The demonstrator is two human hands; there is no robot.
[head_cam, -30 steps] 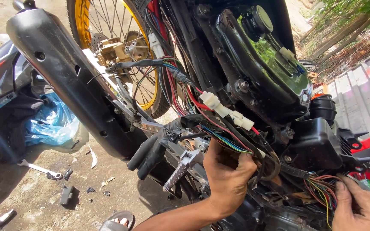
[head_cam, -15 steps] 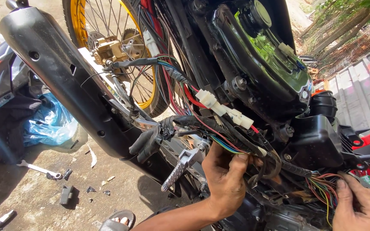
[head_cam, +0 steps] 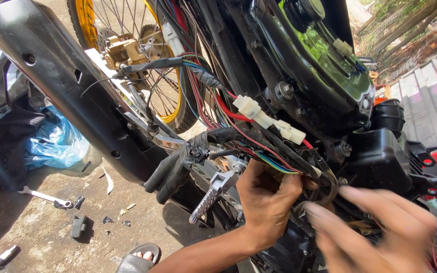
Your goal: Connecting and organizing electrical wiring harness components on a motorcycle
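A stripped motorcycle fills the view, with a black exhaust pipe [head_cam: 72, 96] running down from the upper left. A bundle of coloured wires [head_cam: 259, 146] with white plastic connectors [head_cam: 269, 120] hangs across the black frame. My left hand [head_cam: 264, 202] is closed around the lower end of the wire bundle, just under the frame. My right hand [head_cam: 380, 227] is blurred, fingers spread, holding nothing, in front of the lower right part of the bike.
A gold-rimmed spoked wheel [head_cam: 127, 45] stands behind the exhaust. A metal footpeg [head_cam: 213, 194] juts out left of my left hand. On the concrete ground lie a wrench [head_cam: 44, 197], small black parts [head_cam: 79, 225], and a blue plastic bag [head_cam: 54, 144]. A sandalled foot [head_cam: 140, 260] shows at the bottom.
My right hand has risen from the wires at the bottom right corner and swept left toward my left hand. The view has moved closer to the bike.
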